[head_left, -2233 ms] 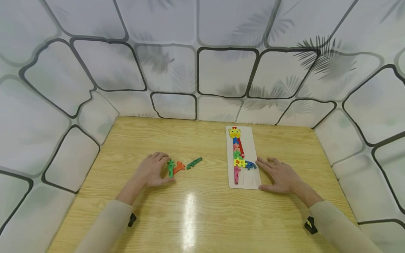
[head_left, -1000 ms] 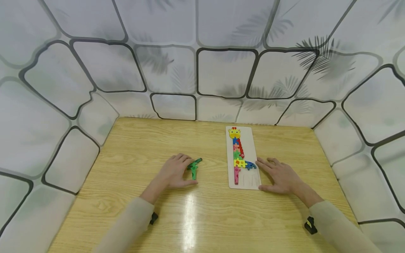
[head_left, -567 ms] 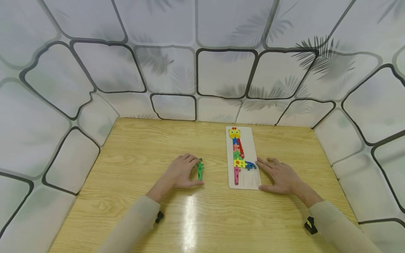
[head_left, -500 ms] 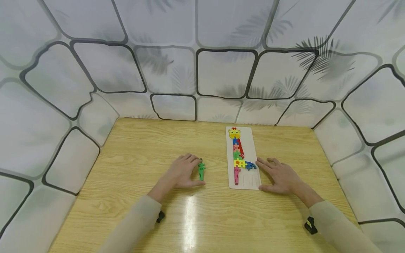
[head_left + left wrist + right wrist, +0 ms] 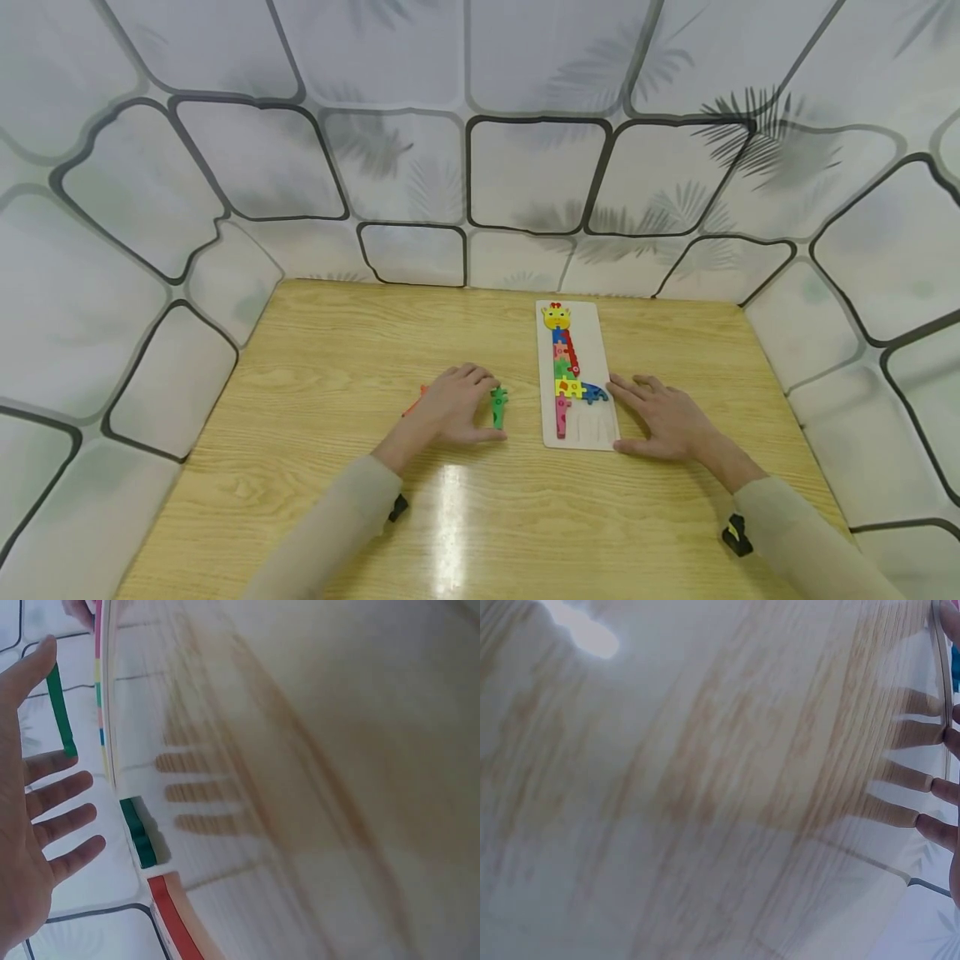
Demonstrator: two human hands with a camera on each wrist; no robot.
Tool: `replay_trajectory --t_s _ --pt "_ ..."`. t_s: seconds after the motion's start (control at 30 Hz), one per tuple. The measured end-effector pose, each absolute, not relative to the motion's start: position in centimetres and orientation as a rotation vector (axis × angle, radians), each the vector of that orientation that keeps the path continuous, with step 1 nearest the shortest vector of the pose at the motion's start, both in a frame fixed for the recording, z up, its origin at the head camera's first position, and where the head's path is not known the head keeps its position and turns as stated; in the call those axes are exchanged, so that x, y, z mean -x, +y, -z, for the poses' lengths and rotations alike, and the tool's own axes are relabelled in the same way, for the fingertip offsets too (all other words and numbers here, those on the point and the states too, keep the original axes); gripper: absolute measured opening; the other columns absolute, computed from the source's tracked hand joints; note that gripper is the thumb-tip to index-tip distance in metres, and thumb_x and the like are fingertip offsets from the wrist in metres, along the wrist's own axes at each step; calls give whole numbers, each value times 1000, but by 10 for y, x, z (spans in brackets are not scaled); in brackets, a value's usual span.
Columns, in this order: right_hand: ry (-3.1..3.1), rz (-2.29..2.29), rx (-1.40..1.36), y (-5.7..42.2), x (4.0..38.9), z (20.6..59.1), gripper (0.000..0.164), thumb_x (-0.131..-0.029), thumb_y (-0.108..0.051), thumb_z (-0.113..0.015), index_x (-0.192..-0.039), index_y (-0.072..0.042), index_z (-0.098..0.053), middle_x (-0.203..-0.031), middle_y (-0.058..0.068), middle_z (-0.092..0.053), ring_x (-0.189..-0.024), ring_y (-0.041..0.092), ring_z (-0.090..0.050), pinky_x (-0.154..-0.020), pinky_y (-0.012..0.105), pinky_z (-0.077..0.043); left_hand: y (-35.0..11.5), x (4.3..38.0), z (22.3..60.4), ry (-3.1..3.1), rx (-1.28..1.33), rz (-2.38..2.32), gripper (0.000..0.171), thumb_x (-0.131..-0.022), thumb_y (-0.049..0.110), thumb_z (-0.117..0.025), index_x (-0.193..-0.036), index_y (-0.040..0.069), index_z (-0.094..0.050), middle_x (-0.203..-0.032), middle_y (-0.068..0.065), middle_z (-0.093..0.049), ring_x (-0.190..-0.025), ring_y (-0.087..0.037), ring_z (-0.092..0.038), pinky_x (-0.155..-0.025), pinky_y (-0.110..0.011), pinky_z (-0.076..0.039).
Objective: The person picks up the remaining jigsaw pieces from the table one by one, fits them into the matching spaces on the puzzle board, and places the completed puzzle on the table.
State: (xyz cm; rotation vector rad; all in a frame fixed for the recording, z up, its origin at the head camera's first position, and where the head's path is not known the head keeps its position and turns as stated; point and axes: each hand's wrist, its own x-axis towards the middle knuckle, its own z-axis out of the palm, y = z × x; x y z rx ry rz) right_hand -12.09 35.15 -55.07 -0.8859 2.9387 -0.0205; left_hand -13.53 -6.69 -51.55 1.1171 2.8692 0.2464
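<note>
My left hand (image 5: 456, 406) pinches a green puzzle piece (image 5: 498, 408) between thumb and index finger, left of the puzzle board. In the left wrist view this green piece (image 5: 59, 709) spans from thumb to index fingertip, raised off the table, with the other fingers spread. The white board (image 5: 587, 337) bears a giraffe (image 5: 557, 317) made of coloured interlocking pieces, and grooves mark its lower right. My right hand (image 5: 663, 419) rests with extended fingers at the board's right edge. An orange piece (image 5: 409, 408) shows partly behind my left hand.
On the table (image 5: 322, 333), a dark green piece (image 5: 139, 832) lies beside a red-orange piece (image 5: 176, 919) in the left wrist view; my left hand hides the dark green one from the head view. A patterned wall (image 5: 540, 171) encloses the table's back and sides.
My left hand has taken up the green piece and carried it right, towards the board, passing over the other loose pieces. The orange piece shows again behind it. My right hand and the board stay put.
</note>
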Motion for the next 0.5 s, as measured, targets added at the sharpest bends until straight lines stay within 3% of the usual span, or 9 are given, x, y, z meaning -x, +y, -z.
replay_trajectory --t_s 0.5 --pt "2943 17 902 351 121 551 102 -86 -83 -60 -165 -23 -38 -170 3 -42 -146 43 -49 -97 67 -55 -43 138 511 2825 -1123 -175 86 -88 79 -63 -147 16 -58 -150 -5 -61 -141 -27 -55 -118 -48 -48"
